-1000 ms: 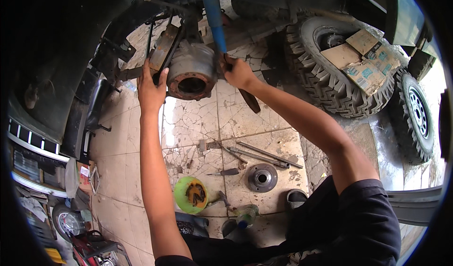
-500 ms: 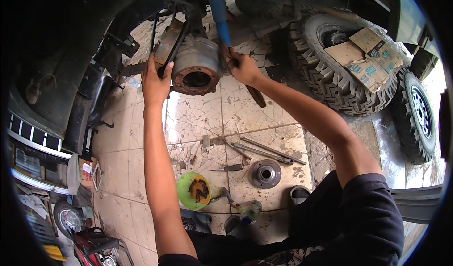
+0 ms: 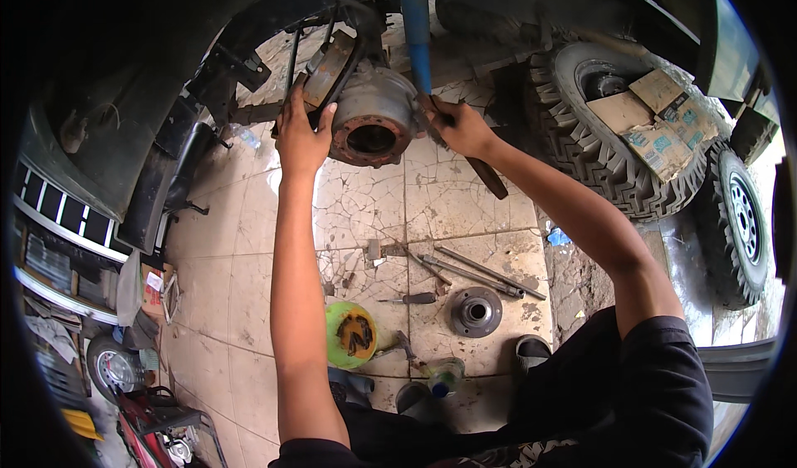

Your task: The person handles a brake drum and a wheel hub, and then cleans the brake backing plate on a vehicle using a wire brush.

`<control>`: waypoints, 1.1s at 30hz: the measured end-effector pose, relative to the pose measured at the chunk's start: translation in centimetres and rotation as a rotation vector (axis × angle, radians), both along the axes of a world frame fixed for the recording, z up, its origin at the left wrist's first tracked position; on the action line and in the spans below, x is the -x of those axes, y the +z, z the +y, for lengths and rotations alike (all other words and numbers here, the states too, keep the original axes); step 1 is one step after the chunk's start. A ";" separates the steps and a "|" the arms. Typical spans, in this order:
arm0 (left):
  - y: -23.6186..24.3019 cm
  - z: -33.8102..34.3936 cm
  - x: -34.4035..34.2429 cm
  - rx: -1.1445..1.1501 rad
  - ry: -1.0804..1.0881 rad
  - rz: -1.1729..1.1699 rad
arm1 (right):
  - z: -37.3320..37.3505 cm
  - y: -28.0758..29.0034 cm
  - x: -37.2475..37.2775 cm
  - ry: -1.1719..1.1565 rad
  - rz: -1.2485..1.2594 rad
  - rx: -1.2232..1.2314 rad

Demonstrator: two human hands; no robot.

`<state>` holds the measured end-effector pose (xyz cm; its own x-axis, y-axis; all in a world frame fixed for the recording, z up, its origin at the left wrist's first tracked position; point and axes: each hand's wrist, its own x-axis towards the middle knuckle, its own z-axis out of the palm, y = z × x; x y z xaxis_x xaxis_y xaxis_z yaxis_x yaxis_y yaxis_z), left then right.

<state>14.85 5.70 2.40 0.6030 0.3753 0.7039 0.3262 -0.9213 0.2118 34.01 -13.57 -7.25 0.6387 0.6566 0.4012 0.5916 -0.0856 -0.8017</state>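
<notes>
A grey, rust-rimmed axle hub housing [image 3: 371,107] with a round opening hangs under the vehicle at the top middle. My left hand [image 3: 305,136] rests against its left side, fingers spread, beside a worn rectangular metal part [image 3: 332,70]. My right hand [image 3: 462,128] is closed on what looks like a wire brush [image 3: 488,177]. The brush's dark brown handle sticks out below the hand, and its head is held to the housing's right side, mostly hidden by my fingers. A blue shock absorber [image 3: 417,32] stands just above my right hand.
On the cracked tiles lie a round metal flange [image 3: 476,311], long metal bars [image 3: 481,273], a screwdriver [image 3: 408,299], a green bowl [image 3: 339,360] of brownish liquid with dark parts, and a bottle [image 3: 446,377]. A large tyre [image 3: 581,144] carrying cardboard [image 3: 664,124] lies at right.
The view has shifted, so the whole scene sits a little lower and further right. Both hands keep their places on either side of the housing, with the brush still in my right hand.
</notes>
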 end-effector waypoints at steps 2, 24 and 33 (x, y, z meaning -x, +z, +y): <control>-0.2 -0.3 -0.4 0.007 -0.001 -0.002 | 0.3 1.5 -0.2 -0.041 0.153 0.097; 0.1 0.6 0.8 0.026 -0.013 -0.004 | -0.7 1.5 3.8 -0.081 -0.153 -0.035; 0.2 0.3 0.9 0.069 -0.016 -0.009 | 0.3 1.5 3.3 -0.056 0.019 0.003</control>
